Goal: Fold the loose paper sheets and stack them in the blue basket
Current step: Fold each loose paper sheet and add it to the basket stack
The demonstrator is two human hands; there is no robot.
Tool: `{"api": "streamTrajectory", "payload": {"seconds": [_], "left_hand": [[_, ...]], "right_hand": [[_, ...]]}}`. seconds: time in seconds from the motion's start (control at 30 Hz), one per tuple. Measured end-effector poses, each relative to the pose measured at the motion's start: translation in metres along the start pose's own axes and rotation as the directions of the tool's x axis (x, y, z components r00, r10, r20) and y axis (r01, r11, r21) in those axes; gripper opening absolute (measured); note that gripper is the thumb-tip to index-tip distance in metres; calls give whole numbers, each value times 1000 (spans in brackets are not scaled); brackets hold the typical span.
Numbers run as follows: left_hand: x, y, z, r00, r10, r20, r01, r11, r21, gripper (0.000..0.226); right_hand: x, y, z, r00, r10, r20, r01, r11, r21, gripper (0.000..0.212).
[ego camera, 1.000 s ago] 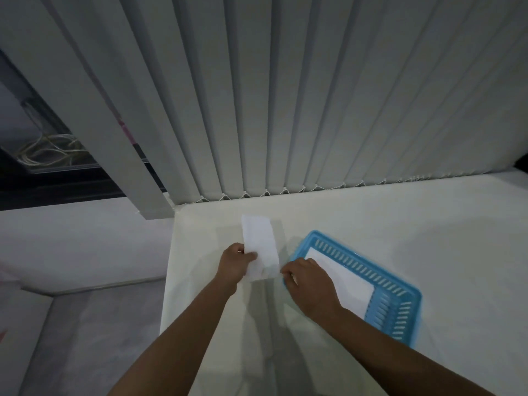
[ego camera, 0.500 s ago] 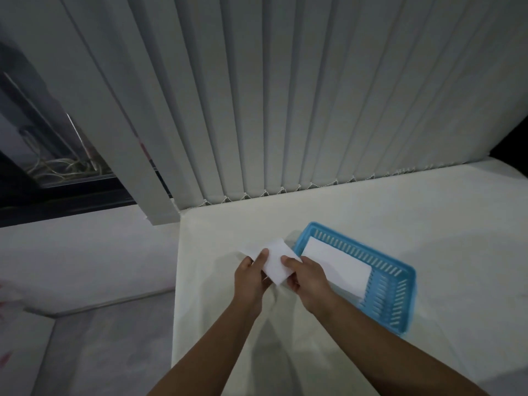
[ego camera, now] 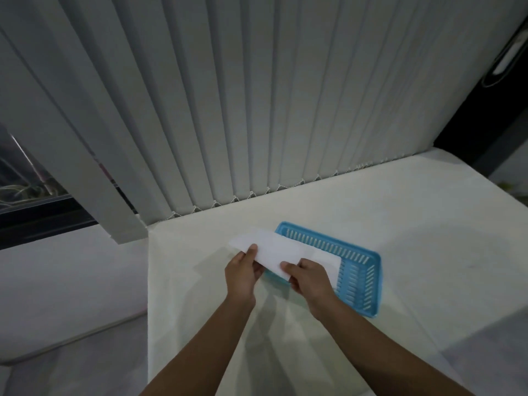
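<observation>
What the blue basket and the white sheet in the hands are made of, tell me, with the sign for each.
Blue basket: likely moulded plastic, with a smooth and fairly dull finish. The signs are its even colour and the rows of slots in its walls and floor.
White sheet: paper, matte. It is thin and flat and keeps straight edges while the left hand and right hand pinch it.

Two bare arms, the left forearm (ego camera: 205,347) and the right forearm (ego camera: 371,344), reach from the bottom edge toward the blue basket (ego camera: 328,240), ending in a bare left grip (ego camera: 243,270) beside it and a bare right grip (ego camera: 310,278) at its near left side
</observation>
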State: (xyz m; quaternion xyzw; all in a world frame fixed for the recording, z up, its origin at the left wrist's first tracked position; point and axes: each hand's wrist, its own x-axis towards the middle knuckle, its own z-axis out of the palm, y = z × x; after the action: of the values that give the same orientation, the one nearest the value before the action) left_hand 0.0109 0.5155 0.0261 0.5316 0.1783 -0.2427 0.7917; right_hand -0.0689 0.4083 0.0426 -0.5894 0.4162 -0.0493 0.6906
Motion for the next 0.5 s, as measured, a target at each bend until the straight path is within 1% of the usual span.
{"api": "streamTrajectory", "payload": {"seconds": [0.07,0.17,0.2,0.27,0.33,0.4,0.43,0.47,0.5], "left_hand": [[2,-1,6,1000,-2,-9,2,1000,-24,16],[4,-3,14,1000,-22,-20,21,1000,-2,11],[4,-5,16,999,-24,-30,25,999,43,10],[4,-9,20,1000,-5,-22,9,987,160,12],[4,-12,22,1000,19,-15,-13,956,292,14],[6,-15,21,996,86,-23,-67,894,442,18],[9,-15,21,990,143,-23,-109,842,529,19],[12,-15,20,980,200,-11,-150,770,620,20],[15,-15,19,970,244,14,-179,674,717,22]], "right_hand": [[5,0,-17,1000,-13,-28,11,998,-70,37],[12,-1,-43,997,32,-69,-35,999,-40,45],[14,-1,-52,996,49,-74,-51,998,-31,42],[16,-2,-66,994,74,-82,-78,996,-37,30],[20,0,-77,992,81,-100,-88,994,-64,20],[24,3,-85,990,70,-124,-85,990,-114,17],[25,5,-88,989,59,-135,-78,987,-139,17],[26,7,-91,988,48,-146,-72,984,-162,18],[27,10,-94,987,36,-156,-65,981,-181,18]]}}
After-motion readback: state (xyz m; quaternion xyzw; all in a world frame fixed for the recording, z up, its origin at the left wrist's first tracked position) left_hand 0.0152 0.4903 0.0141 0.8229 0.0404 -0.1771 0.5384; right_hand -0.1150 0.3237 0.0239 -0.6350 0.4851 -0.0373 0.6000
